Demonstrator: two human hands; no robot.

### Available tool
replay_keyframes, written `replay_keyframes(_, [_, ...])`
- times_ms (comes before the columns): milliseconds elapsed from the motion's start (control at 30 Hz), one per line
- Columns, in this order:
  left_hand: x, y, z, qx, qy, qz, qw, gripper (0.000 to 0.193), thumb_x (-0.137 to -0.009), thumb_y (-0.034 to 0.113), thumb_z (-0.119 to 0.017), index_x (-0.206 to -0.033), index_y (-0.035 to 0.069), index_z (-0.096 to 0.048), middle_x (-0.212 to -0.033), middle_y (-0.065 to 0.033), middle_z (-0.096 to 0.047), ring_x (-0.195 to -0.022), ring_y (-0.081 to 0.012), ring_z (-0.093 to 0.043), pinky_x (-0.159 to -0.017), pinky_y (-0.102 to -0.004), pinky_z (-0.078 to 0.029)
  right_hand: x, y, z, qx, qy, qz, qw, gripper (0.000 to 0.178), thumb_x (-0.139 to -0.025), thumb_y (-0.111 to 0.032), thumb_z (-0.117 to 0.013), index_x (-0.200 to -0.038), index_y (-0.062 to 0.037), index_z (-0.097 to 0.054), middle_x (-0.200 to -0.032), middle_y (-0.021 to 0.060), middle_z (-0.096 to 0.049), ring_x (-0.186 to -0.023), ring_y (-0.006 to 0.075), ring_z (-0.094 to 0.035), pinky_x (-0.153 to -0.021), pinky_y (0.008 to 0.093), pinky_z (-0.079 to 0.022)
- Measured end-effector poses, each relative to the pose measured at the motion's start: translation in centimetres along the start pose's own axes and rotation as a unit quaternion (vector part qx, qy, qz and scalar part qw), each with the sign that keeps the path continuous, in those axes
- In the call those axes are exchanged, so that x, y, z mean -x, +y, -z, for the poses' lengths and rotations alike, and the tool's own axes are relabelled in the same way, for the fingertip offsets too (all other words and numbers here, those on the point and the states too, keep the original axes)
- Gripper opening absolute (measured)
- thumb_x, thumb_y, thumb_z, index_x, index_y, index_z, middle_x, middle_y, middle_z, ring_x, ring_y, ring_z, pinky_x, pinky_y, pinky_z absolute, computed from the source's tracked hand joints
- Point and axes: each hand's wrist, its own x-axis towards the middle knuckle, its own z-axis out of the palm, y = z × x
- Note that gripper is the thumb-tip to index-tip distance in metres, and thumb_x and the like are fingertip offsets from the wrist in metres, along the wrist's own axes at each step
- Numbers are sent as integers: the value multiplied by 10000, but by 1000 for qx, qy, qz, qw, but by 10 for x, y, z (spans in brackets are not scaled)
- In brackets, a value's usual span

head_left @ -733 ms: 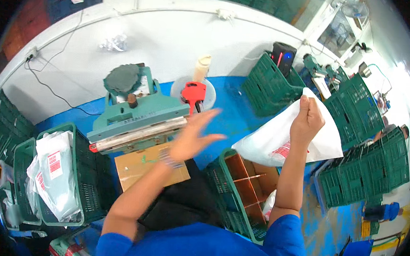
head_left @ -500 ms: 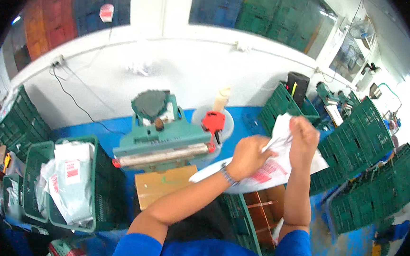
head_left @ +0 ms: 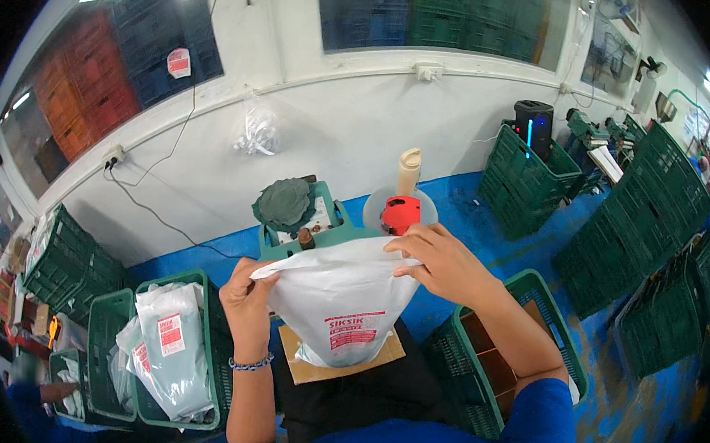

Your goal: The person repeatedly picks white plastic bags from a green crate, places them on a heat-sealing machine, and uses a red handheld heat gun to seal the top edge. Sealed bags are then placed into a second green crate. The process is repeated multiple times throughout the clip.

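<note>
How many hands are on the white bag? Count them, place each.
2 on the white bag: left hand at its upper left corner, right hand at its upper right.

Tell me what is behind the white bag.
Part of a green machine, topped by a dark cloth-like cover, shows over the upper edge of the white bag. The machine's front is covered, so it cannot be seen.

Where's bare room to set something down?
Bare blue floor shows between the white bin and the green crate holding the speaker, and between the divided crate and stacked crates at right. Crowded: left crates, full of bags; ahead, the held bag before the green machine.
</note>
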Motion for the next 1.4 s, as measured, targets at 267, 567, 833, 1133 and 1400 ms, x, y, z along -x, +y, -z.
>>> replay_keyframes(267, [27, -1, 2, 115, 65, 73, 989, 242, -961, 170, -507, -784, 23, -579, -717, 29, -471, -614, -44, -353, -540, -215, -258, 16, 20, -16, 84, 162, 91, 979, 127, -791, -81, -590, -911, -59, -626, -1027, 100, -592, -1025, 289, -561, -920, 443, -424])
replay_keyframes(567, [28, -16, 18, 150, 110, 71, 980, 285, -1005, 306, -487, -870, 62, -545, -790, 29, -455, -734, -55, -410, -679, -202, -337, 16, -13, -12, -69, 106, 228, 965, 181, -813, -240, -651, -852, -69, -609, -742, 74, -479, -777, 255, -502, -877, 490, -413])
replay_keyframes(833, [25, -10, 32, 16, 95, 39, 995, 214, -971, 175, -499, -827, 34, -570, -804, 6, -501, -730, -77, -418, -635, -235, -336, -1, 16, 19, 65, 39, 134, 988, 256, -793, -342, -656, -802, -96, -589, -889, 73, -548, -886, 260, -534, -793, 397, -413])
replay_keyframes(1133, [5, 3, 33, -3, 133, 24, 991, 230, -934, 182, -561, -825, 16, -678, -801, -14, -631, -733, -95, -499, -674, -237, -372, -1, -47, 9, -267, -10, 239, 934, 114, -722, -123, -675, -740, -63, -579, -866, 70, -597, -824, 284, -587, -791, 434, -466])
replay_keyframes(1400, [12, 5, 34, 17, 89, 7, 996, 266, -959, 219, -572, -890, -12, -685, -809, -22, -665, -739, -71, -532, -690, -226, -420, -28, -23, -1, 13, 34, 72, 997, 344, -726, -312, -778, -874, -59, -596, -869, 87, -571, -718, 300, -605, -607, 388, -492])
